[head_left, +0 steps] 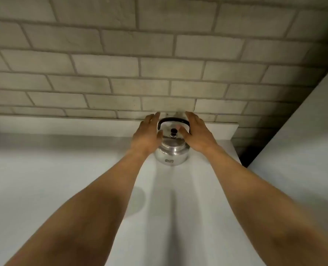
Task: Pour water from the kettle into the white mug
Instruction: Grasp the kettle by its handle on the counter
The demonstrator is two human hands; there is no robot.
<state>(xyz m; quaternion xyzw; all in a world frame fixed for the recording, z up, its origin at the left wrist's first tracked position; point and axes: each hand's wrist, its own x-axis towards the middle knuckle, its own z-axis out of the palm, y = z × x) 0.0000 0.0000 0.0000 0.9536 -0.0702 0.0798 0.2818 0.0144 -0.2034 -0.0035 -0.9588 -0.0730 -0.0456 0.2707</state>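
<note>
A shiny steel kettle (171, 153) with a black arched handle and a small black lid knob stands upright on the white counter (63, 179), close to the brick wall. My left hand (146, 134) is at the kettle's left side, fingers spread, thumb near the lid. On the kettle's right, my right hand (196, 133) is also spread, its thumb reaching in beside the lid knob. Neither hand closes around the handle. No white mug shows in view.
A grey brick wall (159, 64) rises just behind the kettle. A raised white ledge (224, 129) runs along the counter's back edge. A tall white panel (309, 141) stands at the right, with a dark gap beside it.
</note>
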